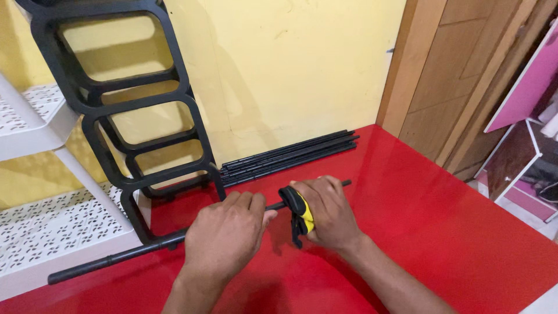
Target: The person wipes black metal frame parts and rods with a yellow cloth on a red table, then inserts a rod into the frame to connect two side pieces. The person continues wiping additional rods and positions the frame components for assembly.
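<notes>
A long black rod (116,256) lies across the red surface (442,232), running from lower left to upper right. My left hand (226,235) is wrapped around its middle. My right hand (328,212) grips a black and yellow tool (301,214) that sits on the rod just right of my left hand. The rod's far end (347,183) sticks out past my right hand.
A black frame (139,110) with rounded openings leans on the yellow wall. A bundle of black rods (290,154) lies along the wall's foot. A white perforated shelf unit (52,215) stands at left. Wooden door (453,75) and pink furniture (526,87) at right.
</notes>
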